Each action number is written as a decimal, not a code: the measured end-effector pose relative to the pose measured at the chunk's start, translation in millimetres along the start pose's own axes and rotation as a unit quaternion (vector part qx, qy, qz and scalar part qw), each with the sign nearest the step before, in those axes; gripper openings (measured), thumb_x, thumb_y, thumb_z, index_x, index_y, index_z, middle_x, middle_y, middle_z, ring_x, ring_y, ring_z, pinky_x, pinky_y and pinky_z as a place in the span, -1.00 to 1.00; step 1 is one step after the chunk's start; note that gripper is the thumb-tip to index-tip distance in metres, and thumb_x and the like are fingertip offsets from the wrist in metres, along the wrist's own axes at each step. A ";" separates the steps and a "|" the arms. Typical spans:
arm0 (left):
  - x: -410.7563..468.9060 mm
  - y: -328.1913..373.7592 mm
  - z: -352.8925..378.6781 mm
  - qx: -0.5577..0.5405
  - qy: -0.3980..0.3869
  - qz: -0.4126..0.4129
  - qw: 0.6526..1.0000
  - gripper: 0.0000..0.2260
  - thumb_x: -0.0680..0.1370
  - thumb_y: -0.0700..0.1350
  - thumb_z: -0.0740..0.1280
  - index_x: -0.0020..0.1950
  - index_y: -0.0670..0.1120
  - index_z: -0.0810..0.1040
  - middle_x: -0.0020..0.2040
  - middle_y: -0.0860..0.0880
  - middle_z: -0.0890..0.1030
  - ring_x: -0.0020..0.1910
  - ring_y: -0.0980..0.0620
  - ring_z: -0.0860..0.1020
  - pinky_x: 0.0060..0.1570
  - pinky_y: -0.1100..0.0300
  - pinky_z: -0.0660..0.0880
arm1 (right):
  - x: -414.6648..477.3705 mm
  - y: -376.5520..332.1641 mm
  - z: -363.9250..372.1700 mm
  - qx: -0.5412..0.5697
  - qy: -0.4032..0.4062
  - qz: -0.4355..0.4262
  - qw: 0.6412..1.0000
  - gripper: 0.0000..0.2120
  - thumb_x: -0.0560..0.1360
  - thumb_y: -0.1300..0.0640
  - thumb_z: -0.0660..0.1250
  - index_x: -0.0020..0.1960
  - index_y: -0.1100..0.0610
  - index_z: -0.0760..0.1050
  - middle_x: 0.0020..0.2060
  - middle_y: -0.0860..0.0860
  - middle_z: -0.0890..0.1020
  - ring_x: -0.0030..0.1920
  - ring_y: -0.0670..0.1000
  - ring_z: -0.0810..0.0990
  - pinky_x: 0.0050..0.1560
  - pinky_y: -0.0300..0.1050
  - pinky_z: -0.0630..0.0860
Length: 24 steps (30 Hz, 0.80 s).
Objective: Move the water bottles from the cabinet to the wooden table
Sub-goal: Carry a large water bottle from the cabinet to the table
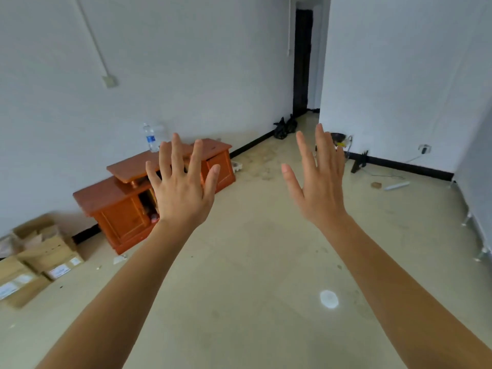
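Standing upright on the raised top shelf of the cabinet (pixel 125 219), at the far left against the white wall, is one water bottle (pixel 152 138). It is clear plastic with a blue label round its middle, and its lower edge is hidden behind a fingertip of the left hand. The cabinet is a single low piece of orange-brown wood with panelled doors. A dark open compartment shows in its middle, where a small reddish thing sits, too blurred to name. Only this one bottle can be counted.

Two hands are raised in front of the camera, both bare forearms stretching up from the near edge. The left hand (pixel 183 193) shows its back, with fingers straight and fanned wide and the thumb out to the right. It overlaps the cabinet in view and holds nothing. The right hand (pixel 320 187) is also seen from the back, its fingers straight and closer together and the thumb out to the left, and it holds nothing.

At the near left a heap of at least three cardboard boxes (pixel 45 251) lies on the pale floor (pixel 253 262). Two black bags (pixel 285 127) sit at the far wall near a dark doorway (pixel 302 62).
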<state>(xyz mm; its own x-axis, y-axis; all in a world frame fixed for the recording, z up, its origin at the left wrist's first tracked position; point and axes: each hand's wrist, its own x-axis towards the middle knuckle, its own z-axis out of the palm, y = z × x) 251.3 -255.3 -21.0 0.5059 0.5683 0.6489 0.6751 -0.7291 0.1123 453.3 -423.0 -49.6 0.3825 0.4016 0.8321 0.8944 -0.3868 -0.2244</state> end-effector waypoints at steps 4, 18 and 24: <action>38.9 -8.1 33.3 0.036 -0.008 -0.023 0.999 -0.40 0.65 0.34 -0.15 0.64 0.12 0.04 0.66 -0.13 -0.05 0.63 -0.19 -0.09 0.51 -0.37 -0.02 | 47.9 13.6 66.0 0.029 -0.020 -0.038 0.999 -0.41 0.69 -0.17 0.14 0.63 0.08 0.20 0.62 0.23 0.13 0.61 0.25 0.13 0.57 0.29 0.02; 209.6 -199.3 184.2 0.108 0.017 -0.121 0.987 -0.24 0.55 0.46 -0.07 0.65 0.11 -0.08 0.65 -0.14 -0.16 0.62 -0.22 -0.13 0.49 -0.38 -0.06 | 212.1 -64.9 366.2 0.106 -0.054 -0.141 0.983 -0.38 0.68 -0.23 0.06 0.64 0.05 0.13 0.64 0.19 0.05 0.63 0.22 0.06 0.59 0.31 -0.02; 325.5 -259.7 247.9 0.088 0.020 -0.112 0.990 -0.25 0.57 0.45 -0.05 0.65 0.12 -0.12 0.65 -0.16 -0.15 0.62 -0.26 -0.11 0.48 -0.38 -0.03 | 294.4 -82.5 465.4 0.094 -0.051 -0.146 0.984 -0.37 0.68 -0.22 0.09 0.64 0.06 0.13 0.64 0.19 0.06 0.63 0.21 0.04 0.59 0.28 -0.04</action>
<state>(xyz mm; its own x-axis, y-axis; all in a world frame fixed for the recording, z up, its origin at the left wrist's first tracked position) 373.8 213.6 -25.5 0.3140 0.6904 0.6518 0.8530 -0.5066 0.1256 599.9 113.5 -22.1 0.1164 0.5581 0.8215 0.9929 -0.0869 -0.0817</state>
